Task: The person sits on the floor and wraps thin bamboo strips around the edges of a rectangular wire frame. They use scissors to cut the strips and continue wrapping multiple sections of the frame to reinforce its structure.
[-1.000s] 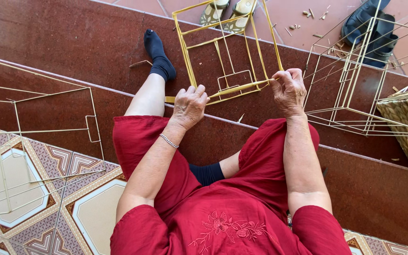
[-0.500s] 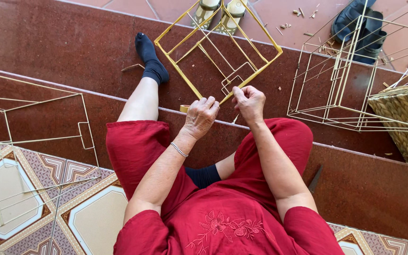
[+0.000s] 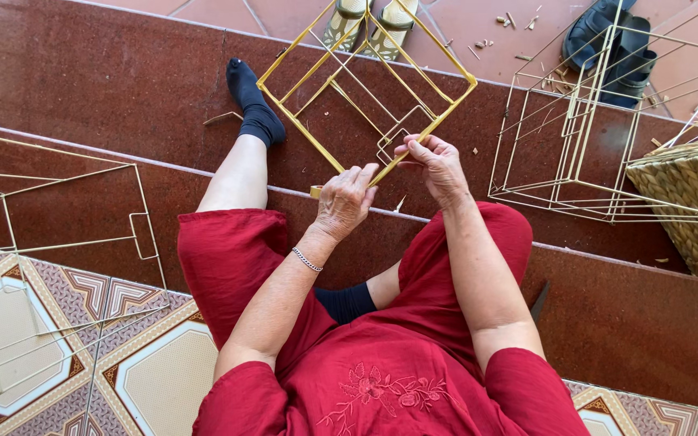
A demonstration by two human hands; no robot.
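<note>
Yellow wire frame [image 3: 365, 89] held tilted on corner, over step [image 3: 82, 73], in front of knees. Lower corner gripped by both hands: left hand [image 3: 345, 202] pinched on bottom edge, right hand [image 3: 438, 165] clasped just above, fingers curled round wire. Step judged: corner being worked or wrapped. Next move calls for steady pinch, frame kept from turning. Bare frames [image 3: 583, 145] stood beside woven basket [image 3: 688, 202].
</note>
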